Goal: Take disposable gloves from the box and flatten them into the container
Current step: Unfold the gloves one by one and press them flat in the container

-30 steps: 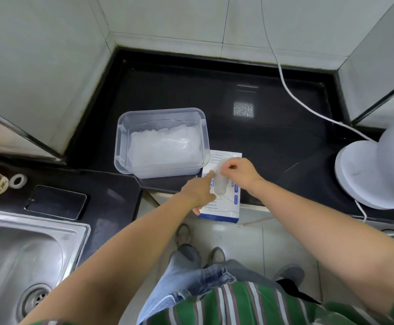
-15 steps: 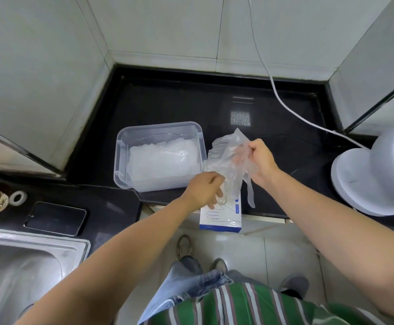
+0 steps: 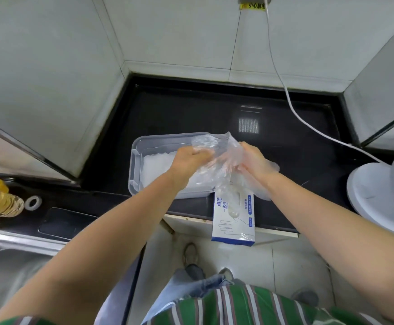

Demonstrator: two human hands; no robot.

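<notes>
Crumpled clear glove (image 3: 211, 143) above container (image 3: 133, 165)

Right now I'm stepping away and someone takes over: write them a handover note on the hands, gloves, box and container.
Left hand and right hand each grip the clear glove, held crumpled above the right end of the container.
It sits on the black counter and holds a stack of flattened gloves.
Box lies beside it, overhanging the counter edge, next glove poking out.
Done: this glove is out. Left: flatten it onto the stack, then continue.
</notes>
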